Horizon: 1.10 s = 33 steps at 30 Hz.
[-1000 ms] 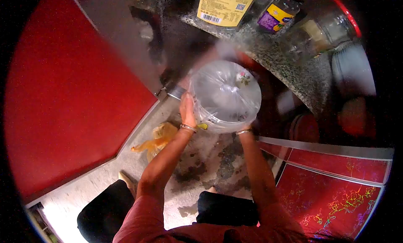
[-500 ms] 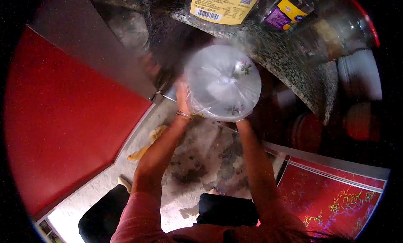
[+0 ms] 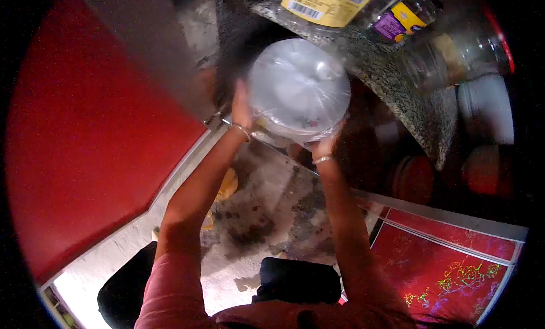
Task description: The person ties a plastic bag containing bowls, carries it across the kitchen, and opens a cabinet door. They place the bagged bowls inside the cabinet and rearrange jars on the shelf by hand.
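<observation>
Room: a dim space, with a pale floor (image 3: 272, 187) marked by dark stains and a brighter patch at the lower left.
Left side: a large plain red panel (image 3: 102, 136), its lower edge running at a slant along the floor.
Lower right: a red patterned panel (image 3: 443, 261) with pale trim and branching, many-coloured lines.
Tabletop: a speckled stone tabletop (image 3: 392, 82) at the upper right, carrying 3 containers: a yellow-labelled container (image 3: 329, 4) with a barcode, a jar with a purple and yellow label (image 3: 403, 22), and a clear jar with a red rim (image 3: 454, 56).
Far right: a whitish tub (image 3: 485, 110), blurred, just beside the clear jar.
Round container: 1 plastic-covered round container (image 3: 301, 90), held up between the hands, near the tabletop's edge; its clear film is gathered in creases on top.
Left grip: the left hand (image 3: 240, 108) pressed to the container's left side.
Right grip: the right hand (image 3: 326, 146) clamped on its lower right side, fingers mostly hidden.
Wrists: 2 in view, each with a pale bracelet.
Floor item: a yellowish thing (image 3: 228, 185), partly behind the left forearm.
</observation>
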Motion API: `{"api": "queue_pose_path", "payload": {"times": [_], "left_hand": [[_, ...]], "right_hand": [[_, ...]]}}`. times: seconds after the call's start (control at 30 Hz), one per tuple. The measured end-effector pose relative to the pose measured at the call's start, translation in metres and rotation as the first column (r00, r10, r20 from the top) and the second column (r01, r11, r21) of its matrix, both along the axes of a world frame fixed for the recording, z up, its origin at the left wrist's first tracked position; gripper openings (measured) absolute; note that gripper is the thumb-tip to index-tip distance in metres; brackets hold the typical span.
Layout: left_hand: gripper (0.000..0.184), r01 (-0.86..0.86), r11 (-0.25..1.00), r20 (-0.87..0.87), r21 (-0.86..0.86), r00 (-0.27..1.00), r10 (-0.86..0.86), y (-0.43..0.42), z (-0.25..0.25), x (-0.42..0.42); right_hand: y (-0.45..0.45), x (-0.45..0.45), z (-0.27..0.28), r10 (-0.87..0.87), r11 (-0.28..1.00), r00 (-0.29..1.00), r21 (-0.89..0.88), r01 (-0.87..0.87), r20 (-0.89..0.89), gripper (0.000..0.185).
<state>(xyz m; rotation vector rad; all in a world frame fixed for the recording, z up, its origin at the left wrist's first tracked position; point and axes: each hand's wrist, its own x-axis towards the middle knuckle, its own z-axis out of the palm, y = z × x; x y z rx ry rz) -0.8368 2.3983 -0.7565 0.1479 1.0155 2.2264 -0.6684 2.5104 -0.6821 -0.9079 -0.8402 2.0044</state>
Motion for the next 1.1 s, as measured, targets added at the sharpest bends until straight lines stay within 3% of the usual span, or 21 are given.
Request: {"api": "queue_pose_path", "payload": {"times": [0.07, 0.13, 0.2, 0.23, 0.27, 0.33, 0.4, 0.5, 0.6, 0.73, 0.8, 0.9, 0.97, 1.0, 1.07, 1.1], "left_hand": [[0.081, 0.034, 0.990, 0.034, -0.137, 0.999, -0.030, -0.026, 0.049, 0.031], [0.085, 0.164, 0.984, 0.404, -0.068, 0.906, -0.123, -0.050, 0.133, 0.031], [0.087, 0.037, 0.967, -0.027, -0.252, 0.999, -0.045, -0.044, 0.122, 0.063], [0.090, -0.080, 0.938, -0.233, -0.337, 0.972, -0.001, -0.041, 0.116, 0.079], [0.090, -0.099, 0.934, -0.326, -0.344, 0.945, -0.020, -0.036, 0.094, 0.074], [0.090, -0.038, 0.978, -0.333, -0.204, 0.942, -0.033, -0.037, 0.093, 0.072], [0.090, -0.107, 0.976, -0.382, -0.190, 0.924, 0.027, -0.033, 0.099, 0.070], [0.091, -0.147, 0.968, -0.446, -0.206, 0.894, 0.041, -0.022, 0.084, 0.057], [0.093, -0.127, 0.947, -0.422, -0.295, 0.907, -0.010, -0.007, 0.081, 0.026], [0.088, -0.028, 0.960, -0.321, -0.279, 0.945, -0.066, 0.010, 0.083, 0.003], [0.078, 0.005, 0.956, -0.265, -0.292, 0.960, -0.086, 0.021, 0.077, -0.008], [0.062, 0.169, 0.965, -0.186, -0.201, 0.960, -0.207, 0.021, 0.079, -0.023], [0.055, 0.176, 0.976, -0.207, -0.128, 0.958, -0.199, 0.023, 0.074, -0.028], [0.052, 0.181, 0.979, -0.208, -0.091, 0.958, -0.196, 0.023, 0.070, -0.028], [0.051, 0.151, 0.989, -0.089, -0.004, 0.985, -0.151, 0.009, 0.089, -0.017], [0.051, 0.134, 0.990, -0.028, 0.039, 0.991, -0.133, -0.001, 0.104, -0.009]], "right_hand": [[-0.024, 0.030, 0.017, 0.157, 0.985, 0.987, -0.072, -0.158, -0.018, 0.071], [-0.039, 0.032, 0.025, 0.278, 0.953, 0.957, -0.099, -0.286, -0.082, 0.074], [-0.051, 0.033, 0.029, 0.373, 0.918, 0.913, -0.081, -0.389, -0.165, 0.076], [-0.052, 0.029, 0.030, 0.399, 0.905, 0.895, -0.067, -0.419, -0.200, 0.076], [-0.052, 0.025, 0.029, 0.428, 0.891, 0.872, -0.053, -0.452, -0.236, 0.075], [-0.054, 0.019, 0.026, 0.456, 0.881, 0.861, -0.020, -0.472, -0.225, 0.071], [-0.055, 0.011, 0.025, 0.439, 0.898, 0.890, 0.017, -0.441, -0.124, 0.063], [-0.055, -0.006, 0.028, 0.373, 0.924, 0.900, -0.003, -0.383, -0.225, 0.064], [-0.037, -0.032, 0.022, 0.378, 0.918, 0.891, -0.025, -0.396, -0.250, 0.062], [-0.020, -0.060, 0.028, 0.307, 0.933, 0.891, -0.080, -0.351, -0.334, 0.063], [0.001, -0.071, 0.007, 0.309, 0.943, 0.937, 0.184, -0.279, -0.166, 0.063], [0.030, -0.090, -0.025, 0.209, 0.802, 0.976, 0.560, -0.206, 0.059, 0.064], [0.035, -0.095, -0.027, 0.221, 0.837, 0.975, 0.511, -0.196, 0.011, 0.065], [0.026, -0.093, -0.005, 0.261, 0.920, 0.960, 0.329, -0.215, -0.102, 0.066], [0.025, -0.091, -0.002, 0.296, 0.943, 0.937, 0.213, -0.256, -0.187, 0.068], [0.033, -0.092, -0.015, 0.315, 0.921, 0.937, 0.289, -0.262, -0.153, 0.070]]}}
